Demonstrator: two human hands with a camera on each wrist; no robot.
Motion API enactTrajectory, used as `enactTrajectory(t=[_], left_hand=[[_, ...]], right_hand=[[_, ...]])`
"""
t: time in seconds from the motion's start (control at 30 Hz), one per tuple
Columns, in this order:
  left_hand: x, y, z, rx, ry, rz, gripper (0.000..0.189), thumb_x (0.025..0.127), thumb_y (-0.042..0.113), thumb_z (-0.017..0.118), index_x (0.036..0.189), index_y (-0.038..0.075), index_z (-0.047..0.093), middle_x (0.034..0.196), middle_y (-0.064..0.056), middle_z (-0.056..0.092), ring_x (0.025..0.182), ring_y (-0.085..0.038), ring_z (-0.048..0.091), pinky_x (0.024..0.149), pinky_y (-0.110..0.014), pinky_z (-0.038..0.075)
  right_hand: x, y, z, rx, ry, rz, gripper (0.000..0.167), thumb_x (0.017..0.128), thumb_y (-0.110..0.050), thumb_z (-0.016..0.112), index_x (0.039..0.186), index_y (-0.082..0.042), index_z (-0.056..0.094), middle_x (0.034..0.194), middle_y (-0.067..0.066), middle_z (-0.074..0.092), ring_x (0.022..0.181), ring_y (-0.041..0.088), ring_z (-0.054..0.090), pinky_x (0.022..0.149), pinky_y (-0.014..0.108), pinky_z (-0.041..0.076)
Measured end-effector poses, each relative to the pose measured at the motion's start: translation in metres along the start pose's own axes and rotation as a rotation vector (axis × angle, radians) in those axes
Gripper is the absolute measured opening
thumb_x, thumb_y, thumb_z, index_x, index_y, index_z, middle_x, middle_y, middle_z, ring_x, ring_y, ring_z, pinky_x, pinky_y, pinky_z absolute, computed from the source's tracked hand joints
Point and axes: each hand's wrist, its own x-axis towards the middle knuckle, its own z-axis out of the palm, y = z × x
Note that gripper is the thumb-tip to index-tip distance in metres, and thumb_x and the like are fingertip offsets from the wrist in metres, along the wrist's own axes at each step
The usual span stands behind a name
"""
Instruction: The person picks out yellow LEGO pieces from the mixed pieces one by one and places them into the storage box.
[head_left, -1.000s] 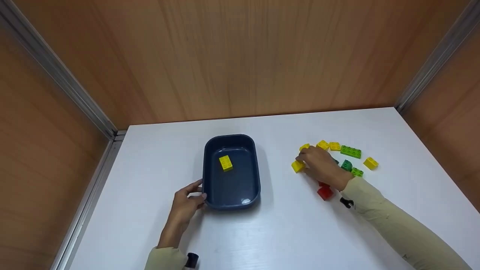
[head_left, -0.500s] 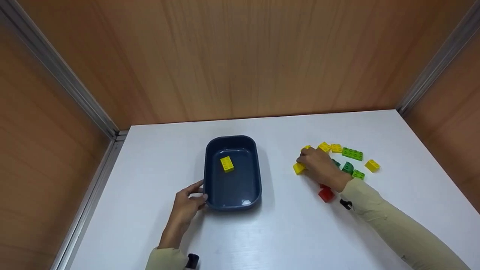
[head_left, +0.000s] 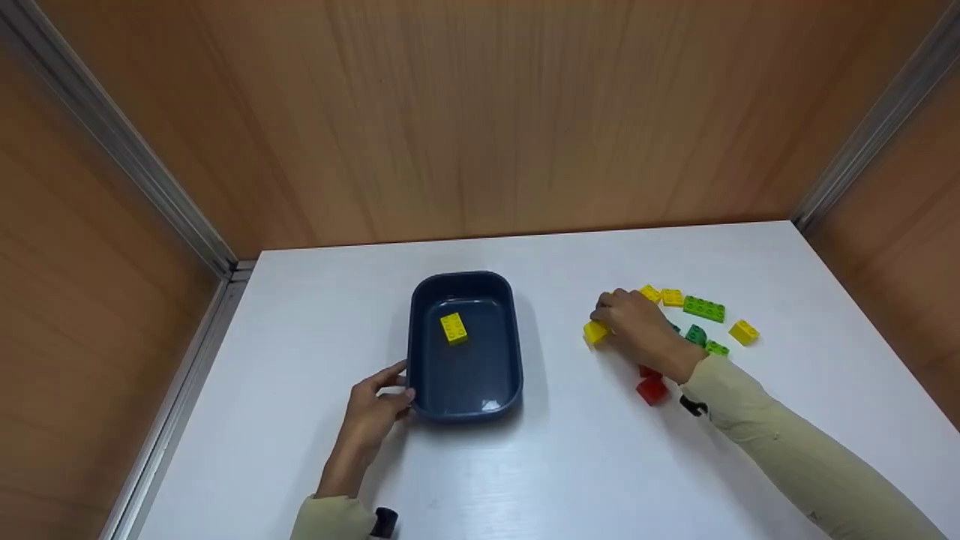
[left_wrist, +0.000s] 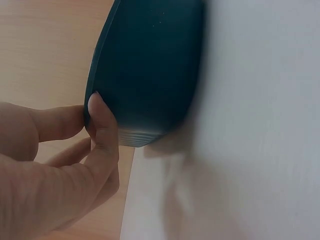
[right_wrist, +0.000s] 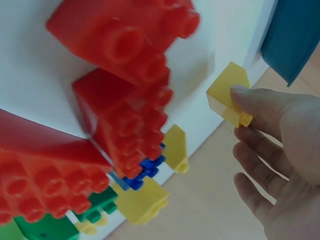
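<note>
At the left long side of a dark blue tray [head_left: 465,382], my left hand [head_left: 371,412] holds the rim, thumb on the outside in the left wrist view and fingers at the edge. Inside the tray lies one yellow building brick [head_left: 454,328]. My right hand [head_left: 637,324] pinches another yellow building brick [right_wrist: 227,95] between thumb and index finger, at the left edge of a loose group of bricks. The other fingers of that hand [right_wrist: 295,155] are spread below it in the right wrist view. Part of the group is hidden under the hand.
Red bricks [head_left: 652,390] lie near the right wrist. Behind and right of the hand are a light green brick [head_left: 704,308], a dark green brick [head_left: 696,335] and yellow bricks [head_left: 744,332]. A blue brick [right_wrist: 150,165] shows among them. Wood panels [head_left: 480,112] enclose the white table [head_left: 337,300].
The right hand has shifted slightly up and left in the head view with its yellow brick, covering more of the yellow brick behind. The left hand and tray stay in place.
</note>
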Motion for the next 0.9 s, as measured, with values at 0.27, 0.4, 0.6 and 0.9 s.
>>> enactTrajectory(t=[0.27, 0.4, 0.6, 0.9], left_hand=[[0.0, -0.001, 0.0, 0.008, 0.004, -0.008, 0.052, 0.098, -0.01, 0.062, 0.149, -0.006, 0.054, 0.125, -0.024, 0.056, 0.09, -0.021, 0.068, 0.079, -0.032, 0.06], [0.0, -0.001, 0.0, 0.014, 0.004, -0.017, 0.052, 0.098, -0.01, 0.062, 0.15, -0.006, 0.054, 0.125, -0.023, 0.055, 0.091, -0.02, 0.067, 0.08, -0.032, 0.06], [0.0, 0.0, 0.0, 0.025, 0.004, -0.012, 0.052, 0.099, -0.009, 0.061, 0.15, -0.006, 0.054, 0.125, -0.024, 0.056, 0.09, -0.02, 0.068, 0.078, -0.03, 0.06], [0.001, 0.0, 0.0, -0.003, 0.002, -0.013, 0.051, 0.098, -0.011, 0.061, 0.149, -0.007, 0.055, 0.123, -0.023, 0.056, 0.088, -0.019, 0.068, 0.076, -0.028, 0.059]], right_hand=[[0.006, -0.009, -0.013, 0.009, -0.003, 0.002, 0.035, 0.085, -0.002, 0.088, 0.119, -0.005, 0.08, 0.117, 0.014, 0.072, 0.107, 0.033, 0.063, 0.099, 0.045, 0.055], [0.01, -0.013, -0.017, 0.002, -0.002, -0.002, 0.036, 0.086, -0.004, 0.088, 0.12, -0.006, 0.08, 0.118, 0.013, 0.072, 0.108, 0.032, 0.063, 0.1, 0.045, 0.054], [0.018, -0.019, -0.024, -0.019, 0.01, -0.019, 0.035, 0.086, -0.005, 0.088, 0.121, -0.006, 0.08, 0.12, 0.013, 0.073, 0.111, 0.033, 0.064, 0.104, 0.046, 0.054], [0.03, -0.03, -0.035, -0.014, 0.031, -0.066, 0.034, 0.087, -0.004, 0.087, 0.119, -0.008, 0.08, 0.12, 0.012, 0.073, 0.109, 0.031, 0.065, 0.104, 0.044, 0.055]])
